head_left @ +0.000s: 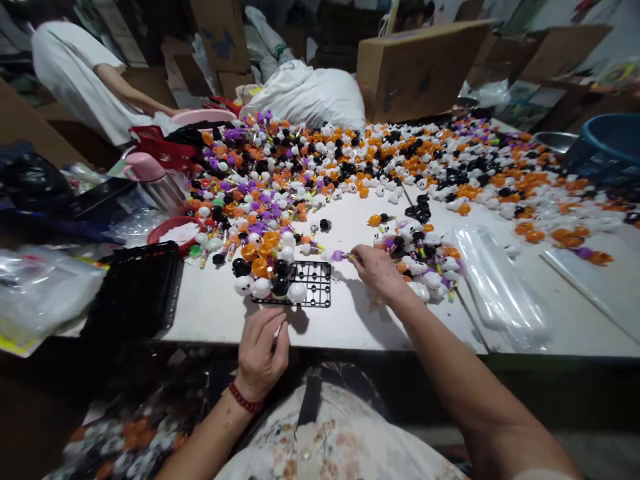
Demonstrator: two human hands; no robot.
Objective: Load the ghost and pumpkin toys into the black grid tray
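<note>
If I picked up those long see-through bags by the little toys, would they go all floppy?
Probably yes: the clear plastic bags look thin and wrinkled, so they'd likely droop. They lie nearly flat with nothing showing inside, so they should feel light for their size. Their shiny surface suggests they might slide easily on the white table.

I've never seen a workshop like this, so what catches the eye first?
A heap of orange, black, white and purple trinkets sprawls across the back of the table. Nearer, more crowd the left of a black grid; beside it, the right hand holds a purple one.
</note>
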